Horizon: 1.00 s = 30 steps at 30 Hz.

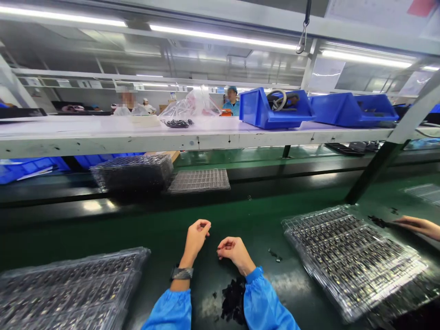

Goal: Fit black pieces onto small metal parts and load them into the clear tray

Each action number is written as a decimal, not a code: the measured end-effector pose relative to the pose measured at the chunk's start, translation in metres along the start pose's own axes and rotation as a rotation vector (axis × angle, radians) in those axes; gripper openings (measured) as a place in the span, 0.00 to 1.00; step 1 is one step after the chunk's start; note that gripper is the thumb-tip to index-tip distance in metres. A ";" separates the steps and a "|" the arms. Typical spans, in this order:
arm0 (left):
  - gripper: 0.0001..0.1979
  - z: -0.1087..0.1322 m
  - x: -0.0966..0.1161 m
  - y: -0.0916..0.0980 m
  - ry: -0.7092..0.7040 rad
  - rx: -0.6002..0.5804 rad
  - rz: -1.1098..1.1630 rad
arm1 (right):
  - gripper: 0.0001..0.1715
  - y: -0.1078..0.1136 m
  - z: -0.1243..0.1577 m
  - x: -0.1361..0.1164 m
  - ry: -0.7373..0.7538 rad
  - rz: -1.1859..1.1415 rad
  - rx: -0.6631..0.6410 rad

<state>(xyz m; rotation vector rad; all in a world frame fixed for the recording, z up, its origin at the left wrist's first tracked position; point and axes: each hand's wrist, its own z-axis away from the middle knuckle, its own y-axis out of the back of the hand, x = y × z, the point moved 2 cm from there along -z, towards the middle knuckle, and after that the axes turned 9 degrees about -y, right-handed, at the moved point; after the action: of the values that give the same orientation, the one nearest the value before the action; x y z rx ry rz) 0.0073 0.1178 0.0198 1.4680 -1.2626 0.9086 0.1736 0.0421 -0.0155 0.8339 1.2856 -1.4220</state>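
Observation:
My left hand hovers over the green bench top, fingers curled into a pinch; what it pinches is too small to make out. My right hand rests a little to its right, fingers curled in a loose fist near the bench surface, and any contents are hidden. Both arms wear blue sleeves, and a watch sits on the left wrist. Between my forearms lies a pile of small black parts. Two loose black parts lie just right of my right hand.
Clear plastic trays of small parts lie at the left and right. More trays are stacked beyond the bench. A shelf overhead carries blue bins. Another person's hand reaches in at the right edge.

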 end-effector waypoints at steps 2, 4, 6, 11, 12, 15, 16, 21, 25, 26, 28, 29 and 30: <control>0.15 -0.026 0.008 -0.026 0.023 -0.075 -0.032 | 0.26 0.000 -0.001 0.001 -0.002 0.001 -0.001; 0.10 -0.054 0.012 -0.055 0.046 -0.154 -0.071 | 0.26 0.002 -0.003 0.003 -0.013 0.007 -0.001; 0.07 -0.080 0.012 -0.085 0.077 -0.222 -0.120 | 0.25 0.003 -0.006 0.006 -0.024 0.014 0.003; 0.08 -0.135 0.000 -0.137 0.171 -0.321 -0.318 | 0.22 0.005 -0.010 0.013 -0.039 0.038 0.010; 0.09 -0.144 -0.003 -0.144 0.183 -0.323 -0.362 | 0.21 0.005 -0.010 0.014 -0.043 0.046 0.010; 0.10 -0.162 -0.013 -0.165 0.194 -0.325 -0.474 | 0.14 0.004 -0.008 0.015 -0.048 0.076 0.004; 0.10 -0.165 -0.017 -0.171 0.193 -0.328 -0.500 | 0.12 0.004 -0.007 0.015 -0.046 0.089 -0.002; 0.19 -0.166 -0.025 -0.195 0.201 -0.312 -0.592 | 0.07 0.009 -0.004 0.011 0.000 0.156 0.050; 0.24 -0.166 -0.012 -0.206 0.185 -0.247 -0.617 | 0.07 0.011 -0.006 0.012 0.071 0.239 0.082; 0.25 -0.166 -0.008 -0.208 0.185 -0.232 -0.614 | 0.08 0.011 -0.007 0.014 0.085 0.244 0.091; 0.25 -0.167 -0.001 -0.212 0.192 -0.206 -0.596 | 0.11 0.013 -0.009 0.021 0.110 0.237 0.127; 0.24 -0.167 0.001 -0.214 0.196 -0.197 -0.580 | 0.13 0.015 -0.010 0.025 0.122 0.230 0.164; 0.23 -0.167 0.003 -0.216 0.194 -0.194 -0.558 | 0.16 0.018 -0.011 0.028 0.130 0.224 0.209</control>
<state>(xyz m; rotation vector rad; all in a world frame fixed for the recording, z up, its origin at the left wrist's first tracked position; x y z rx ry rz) 0.2280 0.2787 0.0241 1.4299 -0.7158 0.5203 0.1818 0.0475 -0.0492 1.1898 1.1108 -1.3539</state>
